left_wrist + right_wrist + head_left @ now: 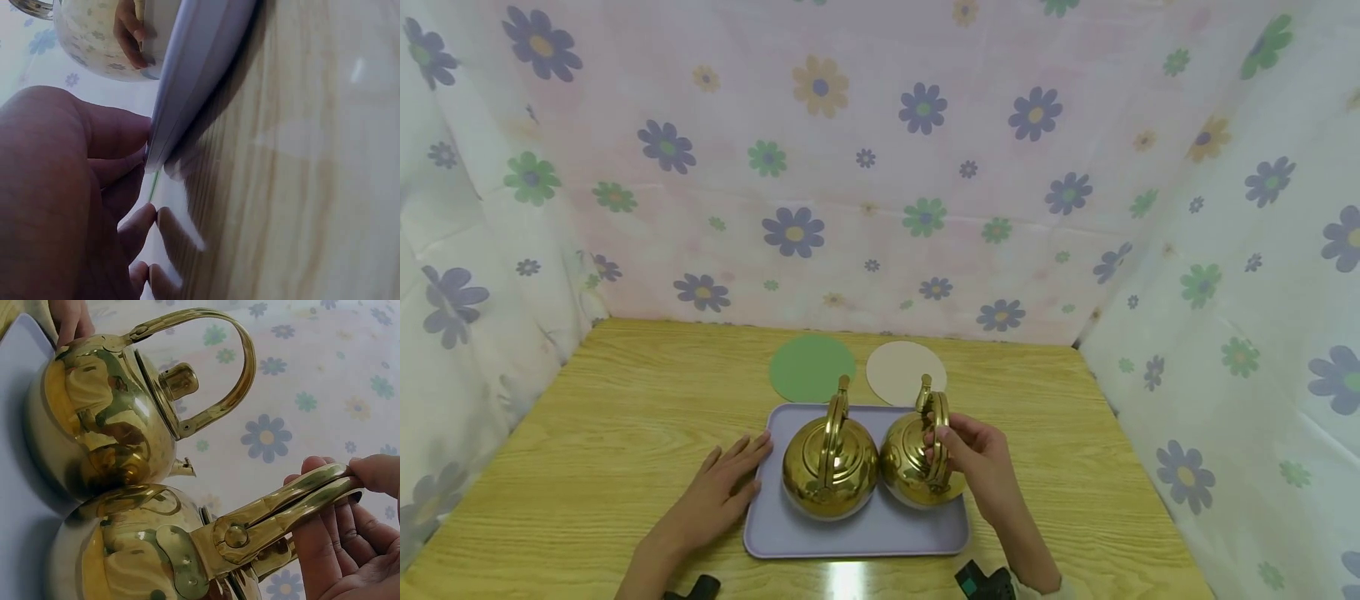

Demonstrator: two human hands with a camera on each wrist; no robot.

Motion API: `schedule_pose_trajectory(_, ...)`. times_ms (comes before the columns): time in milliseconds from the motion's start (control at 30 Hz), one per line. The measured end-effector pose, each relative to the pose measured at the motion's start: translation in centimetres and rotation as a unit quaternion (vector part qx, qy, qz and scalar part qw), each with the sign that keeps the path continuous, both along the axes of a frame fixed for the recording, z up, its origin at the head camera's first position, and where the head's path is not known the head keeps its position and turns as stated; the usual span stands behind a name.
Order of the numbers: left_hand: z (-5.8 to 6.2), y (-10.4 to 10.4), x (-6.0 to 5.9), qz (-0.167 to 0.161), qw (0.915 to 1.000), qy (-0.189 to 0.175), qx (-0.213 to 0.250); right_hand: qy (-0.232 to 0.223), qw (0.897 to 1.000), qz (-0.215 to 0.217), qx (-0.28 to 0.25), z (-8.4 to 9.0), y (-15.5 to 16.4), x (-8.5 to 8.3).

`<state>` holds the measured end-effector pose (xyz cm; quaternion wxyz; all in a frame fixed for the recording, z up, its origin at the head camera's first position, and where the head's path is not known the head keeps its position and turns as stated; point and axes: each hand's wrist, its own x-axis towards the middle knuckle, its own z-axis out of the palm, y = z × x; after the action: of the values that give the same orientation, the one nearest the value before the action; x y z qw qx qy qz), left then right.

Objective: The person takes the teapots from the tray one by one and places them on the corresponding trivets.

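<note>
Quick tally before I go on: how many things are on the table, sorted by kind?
Gold kettles: 2, left kettle and right kettle, both on the tray
Round mats: 2, green mat and beige mat
Lavender tray: 1
Total: 5

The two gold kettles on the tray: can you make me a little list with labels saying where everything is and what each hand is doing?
Tray: lilac tray on the wooden table
Left kettle: gold kettle, standing on the tray, handle free
Right kettle: gold kettle, beside the first
Right hand: right hand grips the right kettle's handle
Left hand: left hand flat on the table, fingers touching the tray's edge
Behind the tray: green disc, beige disc
</note>
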<state>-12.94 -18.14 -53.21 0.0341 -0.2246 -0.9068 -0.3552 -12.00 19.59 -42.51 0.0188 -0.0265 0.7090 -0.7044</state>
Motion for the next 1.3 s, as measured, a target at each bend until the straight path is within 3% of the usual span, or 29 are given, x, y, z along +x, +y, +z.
schedule_pose_trajectory(167, -0.1, 0.0, 0.0, 0.001, 0.9999, 0.001, 0.012, -0.006, 0.999, 0.040, -0.009, 0.3, 0.3, -0.7)
schedule_pose_trajectory(367, -0.4, -0.1, -0.2, -0.004, 0.9993, 0.028, 0.025, -0.006, 0.998, 0.065, -0.007, 0.6, 0.6, -1.3)
schedule_pose_trajectory(667, -0.6, 0.0, -0.4, -0.005, 0.9990, 0.022, 0.037, -0.027, 0.998, 0.051, -0.032, 0.6, 0.2, -1.4)
schedule_pose_trajectory(967, -0.4, 0.1, -0.2, -0.003, 0.9984, 0.026, 0.050, -0.008, 1.000, 0.021, -0.005, 0.9, -0.4, -1.0)
schedule_pose_trajectory(1300, -0.3, 0.3, -0.1, -0.005, 0.9979, 0.044, 0.047, 0.037, 0.999, -0.009, -0.030, 0.1, -1.1, -0.9)
